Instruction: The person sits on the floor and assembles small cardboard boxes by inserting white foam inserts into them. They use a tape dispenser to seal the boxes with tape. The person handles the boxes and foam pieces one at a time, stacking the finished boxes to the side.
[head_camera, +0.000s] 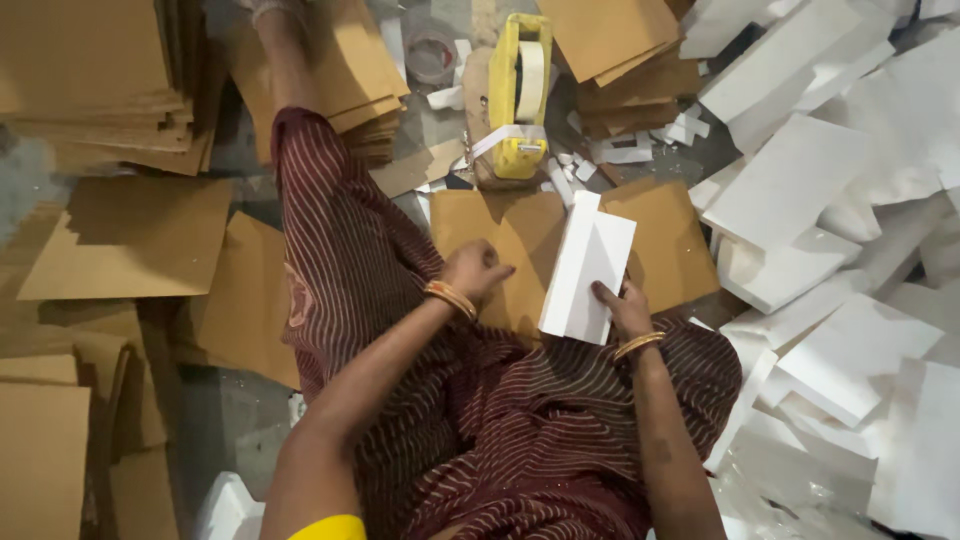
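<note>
My right hand (622, 305) grips the lower edge of a stack of white foam slabs (587, 265), held upright and tilted over a brown cardboard sheet (660, 235) on the floor in front of my lap. My left hand (476, 268) hovers just left of the slabs with its fingers curled, over the same cardboard, holding nothing that I can see. Both wrists wear gold bangles. A yellow tape dispenser (520, 95) with a roll of tape stands beyond the cardboard, a strip of tape hanging from it.
Piles of brown cardboard sheets (90, 90) lie at left and at top centre (620, 50). Heaps of white foam slabs (820, 200) fill the right side. Torn tape scraps (620, 152) and a clear tape roll (432, 55) lie near the dispenser. My outstretched leg (330, 220) points up-left.
</note>
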